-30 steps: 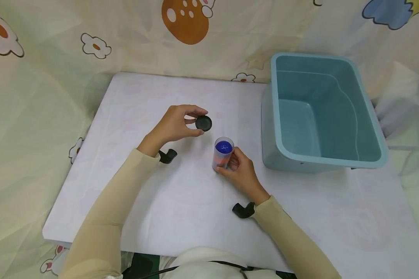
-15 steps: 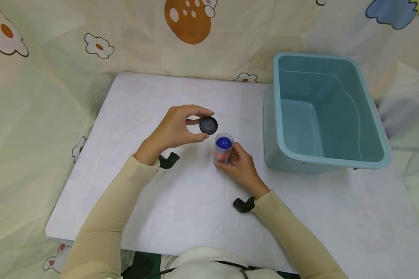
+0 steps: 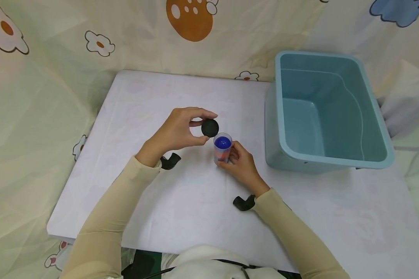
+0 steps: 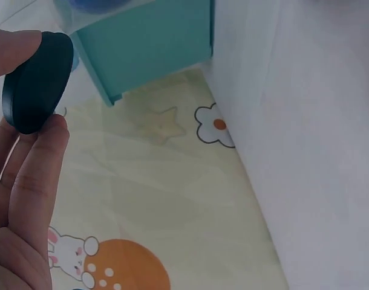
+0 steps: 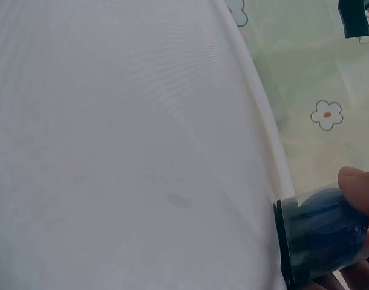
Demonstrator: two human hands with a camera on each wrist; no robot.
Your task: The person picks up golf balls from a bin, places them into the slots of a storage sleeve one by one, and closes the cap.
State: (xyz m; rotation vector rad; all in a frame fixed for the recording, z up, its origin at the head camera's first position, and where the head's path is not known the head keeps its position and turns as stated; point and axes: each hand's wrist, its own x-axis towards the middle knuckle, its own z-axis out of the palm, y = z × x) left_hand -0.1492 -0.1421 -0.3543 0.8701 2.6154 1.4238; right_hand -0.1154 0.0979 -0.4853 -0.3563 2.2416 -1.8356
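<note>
My left hand point(image 3: 176, 130) pinches a round black lid point(image 3: 210, 128) between thumb and fingers, held at the upper left of a clear cylindrical container's mouth. That container point(image 3: 221, 156) has no cover on it and stands upright in the head view, gripped from its right side by my right hand point(image 3: 244, 168). A shiny blue ball point(image 3: 222, 143) sits at the top inside, with something orange-red below it. In the left wrist view the lid point(image 4: 39, 84) appears tilted, thumb on one face and fingertips at its edge. The right wrist view shows the container point(image 5: 323, 235) with a dark band at one end.
A large light-blue plastic bin point(image 3: 274, 128) stands on the right of the white-covered table point(image 3: 181, 217). Behind the table hangs a cartoon-print curtain point(image 3: 139, 42). Black wrist mounts point(image 3: 243, 203) stick out at both sleeves.
My left hand has brought the lid rightward and slightly nearer me, close to the container. The lid has turned from its hollow side to its flat side. The right hand and container have shifted slightly away.
</note>
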